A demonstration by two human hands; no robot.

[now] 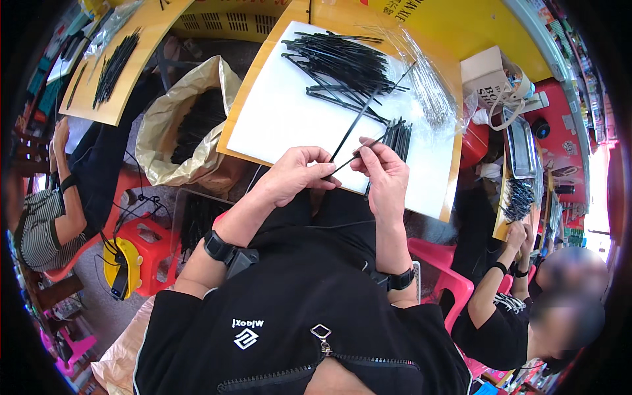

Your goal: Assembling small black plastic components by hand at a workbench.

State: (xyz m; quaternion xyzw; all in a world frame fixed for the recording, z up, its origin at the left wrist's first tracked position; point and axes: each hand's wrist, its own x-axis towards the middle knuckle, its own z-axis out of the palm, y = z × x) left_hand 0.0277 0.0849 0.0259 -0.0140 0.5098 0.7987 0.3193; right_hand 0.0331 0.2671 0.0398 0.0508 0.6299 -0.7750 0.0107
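Observation:
My left hand (297, 176) is closed, pinching the lower ends of thin black strips between thumb and fingers. One long black strip (355, 122) rises from it toward the pile. A second strip (347, 163) slants across to my right hand (384, 172), whose thumb and fingertips close on it. Both hands are above the near edge of a white sheet (263, 125) on a wooden board. Farther off on the sheet lies a big loose pile of black strips (339, 58). A smaller, neater bundle of strips (397, 138) is just beyond my right hand.
A clear plastic bag of fine pale strands (428, 85) lies right of the pile. Left of the board stands a brown paper sack (155, 148) with black strips inside. A red stool (148, 247) is at left. Co-workers sit on both sides by boards (122, 108).

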